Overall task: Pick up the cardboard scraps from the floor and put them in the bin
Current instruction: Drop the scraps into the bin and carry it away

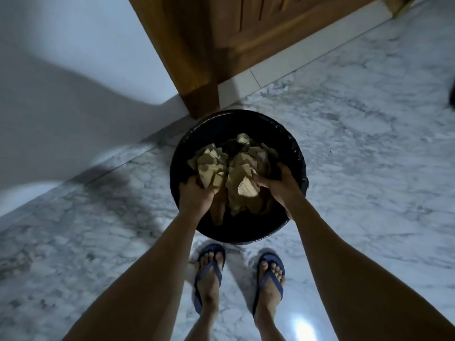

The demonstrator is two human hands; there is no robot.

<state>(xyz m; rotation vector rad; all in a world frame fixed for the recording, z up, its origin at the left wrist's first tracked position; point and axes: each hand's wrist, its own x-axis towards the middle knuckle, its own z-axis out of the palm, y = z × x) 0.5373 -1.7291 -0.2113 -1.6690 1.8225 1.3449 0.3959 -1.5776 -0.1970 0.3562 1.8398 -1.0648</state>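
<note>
I am looking straight down from the head camera at a round black bin [293, 143] standing on a grey-veined marble floor [357, 148]. Both of my arms reach forward into the bin's mouth. My left hand [194, 195] has its fingers curled around a bunch of tan cardboard scraps [236, 168] at the left side of the opening; my right hand [278, 184] is curled around another bunch at the right, thumb and fingers clamped on a pale torn piece. The scraps fill the middle of the bin between the two hands — some are gripped, and more lie loose deeper inside; I cannot tell exactly where the held pieces end and the loose ones begin. Just below the bin my two feet stand in blue flip-flops [209, 274], toes close to its near rim. Behind the bin, a wooden door frame [197, 70] meets a white wall [73, 70] and a pale skirting strip.
</note>
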